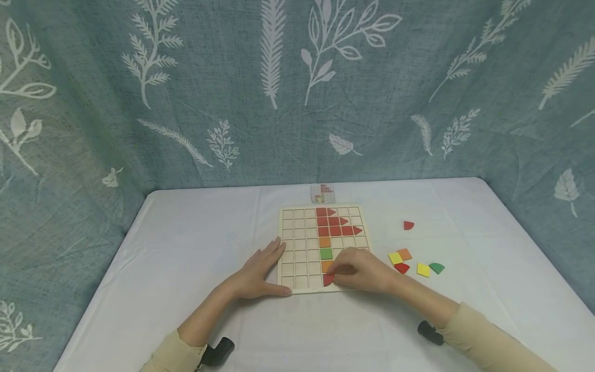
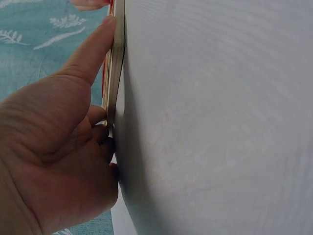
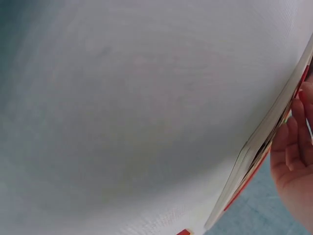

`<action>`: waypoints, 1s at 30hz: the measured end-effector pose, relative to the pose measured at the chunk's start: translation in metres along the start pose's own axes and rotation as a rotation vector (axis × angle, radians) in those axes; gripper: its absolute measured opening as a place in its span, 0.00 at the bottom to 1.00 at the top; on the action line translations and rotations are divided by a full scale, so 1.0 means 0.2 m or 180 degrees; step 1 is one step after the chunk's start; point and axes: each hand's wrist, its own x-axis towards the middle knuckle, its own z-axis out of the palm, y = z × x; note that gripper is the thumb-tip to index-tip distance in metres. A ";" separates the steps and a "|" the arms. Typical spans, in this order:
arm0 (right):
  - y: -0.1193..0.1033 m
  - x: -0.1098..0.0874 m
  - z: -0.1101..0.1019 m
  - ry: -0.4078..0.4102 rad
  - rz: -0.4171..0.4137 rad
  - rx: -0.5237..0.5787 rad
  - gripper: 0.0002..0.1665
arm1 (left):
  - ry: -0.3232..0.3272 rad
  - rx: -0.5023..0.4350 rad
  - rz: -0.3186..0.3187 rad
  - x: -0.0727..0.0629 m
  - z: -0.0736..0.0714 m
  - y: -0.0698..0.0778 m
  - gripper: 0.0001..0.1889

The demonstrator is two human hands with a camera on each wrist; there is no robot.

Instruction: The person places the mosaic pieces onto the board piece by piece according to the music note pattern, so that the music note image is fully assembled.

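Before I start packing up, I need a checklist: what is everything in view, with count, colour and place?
Grid board: one, pale, on the table
Rows of red pieces: three, red, far part of the board
Orange squares: two, orange, nearer on the board
Green square: one, green, between the orange ones
Red end piece: one, red, near end of that column
Loose pieces: six (two red, two yellow, one orange, one green), right of the board
Picture card: one, multicoloured, beyond the board
Table: one, white
Curtain: blue-green, white leaf prints, around the table
Black devices: two, black, near the wrists
Sleeves: two, beige
Left hand: one, bare, touching the board's edge
Right hand: one, bare, pinching the red end piece
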 end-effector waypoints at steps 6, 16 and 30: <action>-0.01 0.00 0.01 -0.0006 -0.0074 0.0003 0.10 | -0.0001 0.0013 0.0004 0.00 0.01 0.00 0.57; -0.03 -0.01 0.02 0.0041 0.0079 0.0223 0.10 | 0.0009 0.0028 0.0023 -0.01 0.01 -0.01 0.57; 0.10 -0.22 -0.17 0.0748 0.1080 0.0729 0.13 | -0.0005 0.0029 0.0023 -0.02 0.01 -0.02 0.58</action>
